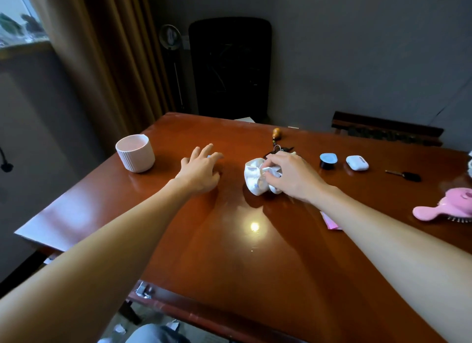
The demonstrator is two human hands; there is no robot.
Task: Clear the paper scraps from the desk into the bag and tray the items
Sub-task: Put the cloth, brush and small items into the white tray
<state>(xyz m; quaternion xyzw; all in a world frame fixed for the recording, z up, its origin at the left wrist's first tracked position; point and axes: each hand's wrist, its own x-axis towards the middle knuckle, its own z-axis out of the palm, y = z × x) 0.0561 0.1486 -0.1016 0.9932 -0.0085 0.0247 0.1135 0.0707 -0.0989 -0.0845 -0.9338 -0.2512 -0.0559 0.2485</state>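
Centrally, on a glossy red-brown desk (229,240): one crumpled white wad (254,176), paper or bag, cannot tell which. The right hand (291,174) pinches the wad's top with curled fingers. The left hand (201,168) lies palm down with fingers spread, well left of the wad; one small blue scrap (209,156) shows at its fingertips, but contact cannot be judged. One pink scrap (330,221) sits near the right edge of the desk, partly covered by the right forearm. Behind the wad is one keyring (275,134) with an amber gourd charm; its lower part is hidden by the right hand. Right of the wad, in a row and apart from one another: one black pod (328,161) with a blue lid, one white earbud case (357,162), one black key (406,176). One pink brush (444,207) lies at the far right, cut by the frame. One ribbed pink cup (135,153) stands upright at the left, well apart from the left hand. Beyond the far edge of the desk: one black chair (229,69), one brown curtain (102,48), one dark wooden rack (388,130) at the right, its kind unclear. On the floor below the near edge lie two pale floor scraps (120,328).
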